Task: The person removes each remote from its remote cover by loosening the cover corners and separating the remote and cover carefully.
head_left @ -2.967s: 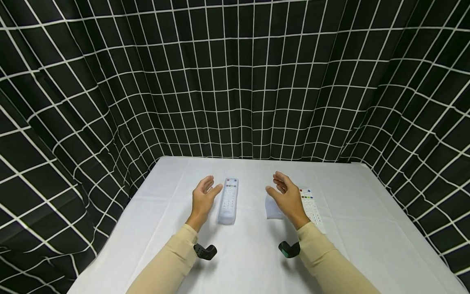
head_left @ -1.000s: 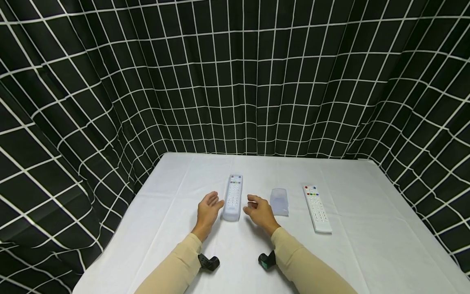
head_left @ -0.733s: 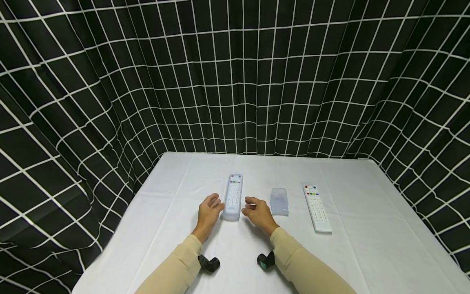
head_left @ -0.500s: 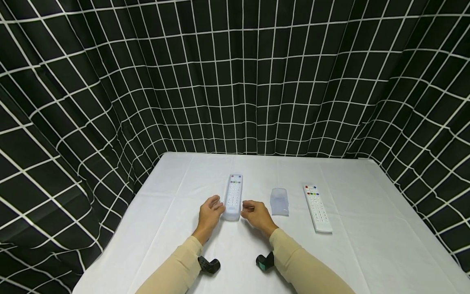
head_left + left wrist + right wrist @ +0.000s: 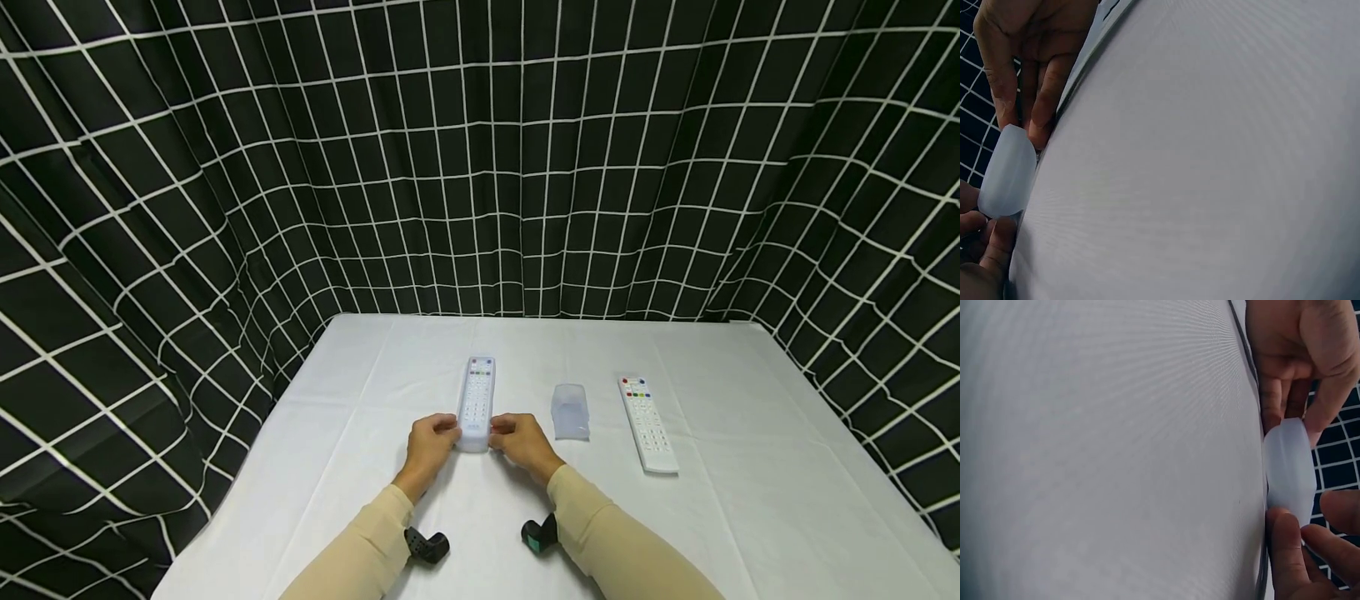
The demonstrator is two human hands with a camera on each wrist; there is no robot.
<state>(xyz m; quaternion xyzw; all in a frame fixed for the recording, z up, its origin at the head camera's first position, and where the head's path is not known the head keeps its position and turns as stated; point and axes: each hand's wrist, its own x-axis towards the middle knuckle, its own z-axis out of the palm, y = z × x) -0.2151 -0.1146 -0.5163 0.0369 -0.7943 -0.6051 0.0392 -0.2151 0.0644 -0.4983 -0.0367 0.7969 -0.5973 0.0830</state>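
Fingers of the left hand (image 5: 431,450) and right hand (image 5: 526,442) grip both sides of the sleeved remote control (image 5: 476,404) at its near end, below the frame's centre, with room leftward and a translucent pouch (image 5: 571,412) to the right. Milky sleeve (image 5: 473,445) dulls the coloured buttons (image 5: 481,372). White tablecloth (image 5: 341,450) meets black gridded curtains (image 5: 504,143) behind.

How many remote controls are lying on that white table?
2. The sleeved remote lies between the left hand and right hand; the bare remote lies farther right, past the clear pouch. None seems hidden.
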